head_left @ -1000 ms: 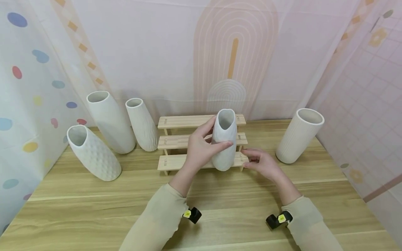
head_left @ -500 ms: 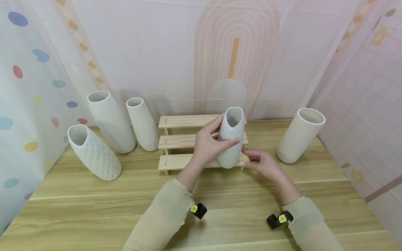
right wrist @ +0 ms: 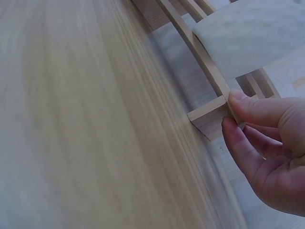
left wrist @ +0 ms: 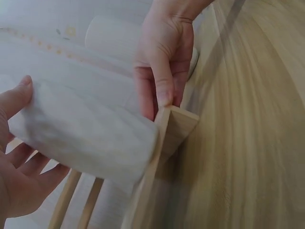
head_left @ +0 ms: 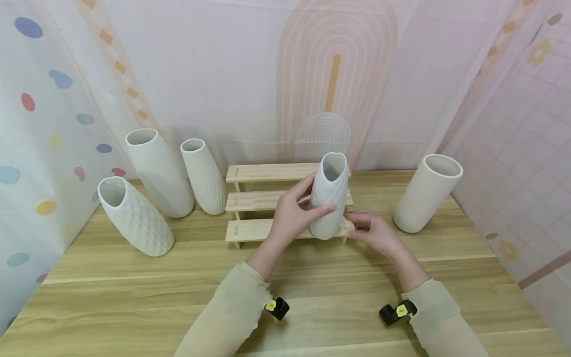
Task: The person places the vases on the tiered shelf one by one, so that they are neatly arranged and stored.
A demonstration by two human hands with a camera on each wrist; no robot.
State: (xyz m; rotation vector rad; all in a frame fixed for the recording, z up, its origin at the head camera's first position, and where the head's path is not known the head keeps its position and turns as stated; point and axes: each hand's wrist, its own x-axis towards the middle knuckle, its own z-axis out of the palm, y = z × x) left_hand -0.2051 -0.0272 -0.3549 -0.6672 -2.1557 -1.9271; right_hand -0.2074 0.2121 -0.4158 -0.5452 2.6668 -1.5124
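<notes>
A white vase [head_left: 330, 198] with a notched rim and faintly dimpled sides stands at the right end of the lowest step of a three-tier wooden display stand [head_left: 252, 230]. My left hand [head_left: 292, 213] holds it from the left, thumb across the front and fingers round the far side. In the left wrist view, the base of the vase [left wrist: 90, 129] meets the step board. My right hand [head_left: 374, 232] pinches the right end of that same step; in the right wrist view, thumb and fingers of the right hand [right wrist: 271, 148] clasp the board's corner above its leg.
To the left on the wood-grain table [head_left: 134, 307] are a dimpled vase [head_left: 140, 220], a tall smooth vase [head_left: 162, 176] and a slim rippled vase [head_left: 206, 181]. At the right is a ribbed cylindrical vase [head_left: 421, 198]. A patterned curtain [head_left: 214, 74] hangs behind.
The vase has shifted right and slightly back along the stand with my left hand, whose thumb now sits a little lower on it. My right hand keeps its place on the step.
</notes>
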